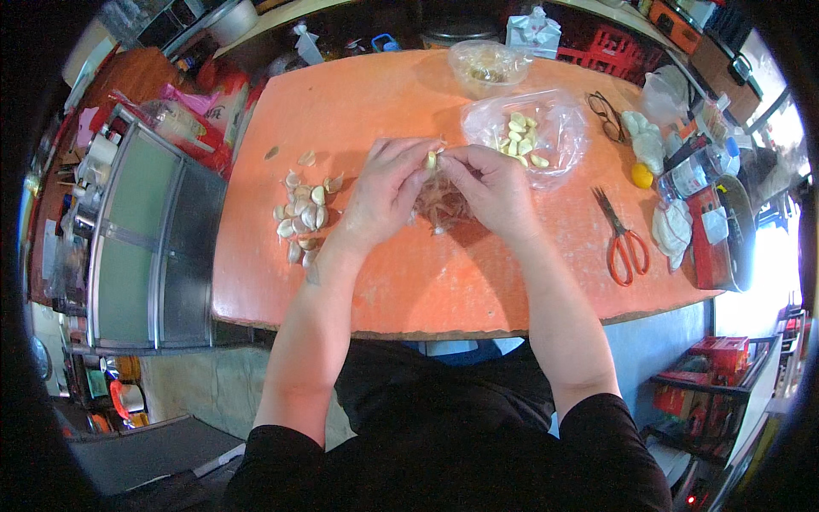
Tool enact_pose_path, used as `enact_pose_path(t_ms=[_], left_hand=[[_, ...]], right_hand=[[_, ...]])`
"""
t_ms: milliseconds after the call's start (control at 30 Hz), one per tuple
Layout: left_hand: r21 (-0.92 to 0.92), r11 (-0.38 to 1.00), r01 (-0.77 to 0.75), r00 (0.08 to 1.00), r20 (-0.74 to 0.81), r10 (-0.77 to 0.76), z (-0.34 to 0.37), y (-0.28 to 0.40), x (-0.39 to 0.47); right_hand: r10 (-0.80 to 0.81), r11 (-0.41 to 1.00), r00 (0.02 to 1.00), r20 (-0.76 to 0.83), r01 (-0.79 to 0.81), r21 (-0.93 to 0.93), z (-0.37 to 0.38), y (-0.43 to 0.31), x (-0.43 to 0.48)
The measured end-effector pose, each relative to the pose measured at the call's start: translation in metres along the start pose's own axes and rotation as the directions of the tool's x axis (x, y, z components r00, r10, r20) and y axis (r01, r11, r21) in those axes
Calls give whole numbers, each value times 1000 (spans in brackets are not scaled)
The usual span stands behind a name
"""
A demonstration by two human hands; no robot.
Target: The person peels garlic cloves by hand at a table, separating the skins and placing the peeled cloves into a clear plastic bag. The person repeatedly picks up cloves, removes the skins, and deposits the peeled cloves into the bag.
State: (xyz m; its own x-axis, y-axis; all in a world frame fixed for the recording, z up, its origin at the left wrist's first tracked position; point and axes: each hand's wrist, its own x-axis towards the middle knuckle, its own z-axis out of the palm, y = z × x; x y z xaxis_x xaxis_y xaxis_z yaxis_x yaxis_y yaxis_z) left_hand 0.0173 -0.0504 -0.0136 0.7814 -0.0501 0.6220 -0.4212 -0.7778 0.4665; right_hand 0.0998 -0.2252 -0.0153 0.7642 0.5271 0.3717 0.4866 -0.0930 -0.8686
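My left hand [390, 185] pinches a pale garlic clove [431, 160] between its fingers, above the middle of the orange table [409, 281]. The fingertips of my right hand [489, 185] meet at the same clove; whether they grip the clove or a bit of its skin cannot be told. Below both hands lies a heap of papery garlic skins [441, 208], partly hidden. Unpeeled garlic cloves [304, 211] are piled left of my left forearm. Peeled cloves [519, 136] rest in a clear plastic bag [563, 128] beyond my right hand.
Scissors with orange handles [624, 253] lie at the right, below eyeglasses [606, 116]. A yellow round object [641, 175], a water bottle [694, 174] and a red box [707, 240] line the right edge. A plastic-covered bowl [489, 67] stands at the far edge.
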Motion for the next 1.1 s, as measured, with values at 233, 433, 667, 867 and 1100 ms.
enact_pose_path(t_ms=[233,433,667,867,1100], left_hand=[[-80,996,28,999,38,-25,5,2,-3],[-95,995,32,999,46,-28,6,5,-5],[-54,997,50,999,-3,-50,10,7,-6],[68,998,-16,998,-62,21,11,6,-4],[-68,990,126,990,-49,-130,15,5,-7]], right_hand=[[-19,999,1000,-6,19,-40,1,-2,0],[6,998,1000,-14,-7,-56,0,-6,-3],[133,990,990,-43,-131,56,8,1,-1],[24,999,999,-32,-25,-35,8,2,-2],[134,990,988,-76,-130,63,11,-5,-4]])
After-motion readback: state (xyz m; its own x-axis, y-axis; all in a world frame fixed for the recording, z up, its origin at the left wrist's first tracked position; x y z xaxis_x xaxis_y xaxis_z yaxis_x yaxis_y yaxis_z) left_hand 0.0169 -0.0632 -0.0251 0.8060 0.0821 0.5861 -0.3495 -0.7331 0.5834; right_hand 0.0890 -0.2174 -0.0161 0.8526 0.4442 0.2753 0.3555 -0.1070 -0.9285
